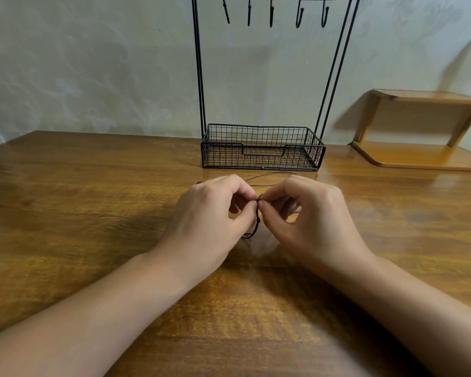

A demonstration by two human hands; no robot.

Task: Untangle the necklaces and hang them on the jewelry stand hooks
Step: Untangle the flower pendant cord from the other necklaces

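Necklace cord [257, 223] pinched between both hands' fingertips [253, 206]

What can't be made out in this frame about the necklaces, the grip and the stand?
- How many necklaces: the cord between the left hand and right hand is too thin, and the fingers cover the tangle.
- Any pendant or clasp: too small, hidden behind the hands.
- Top of the jewelry stand: cut off by the upper edge; only five hooks show.
- Where the grey strand ends: hidden behind the right hand.
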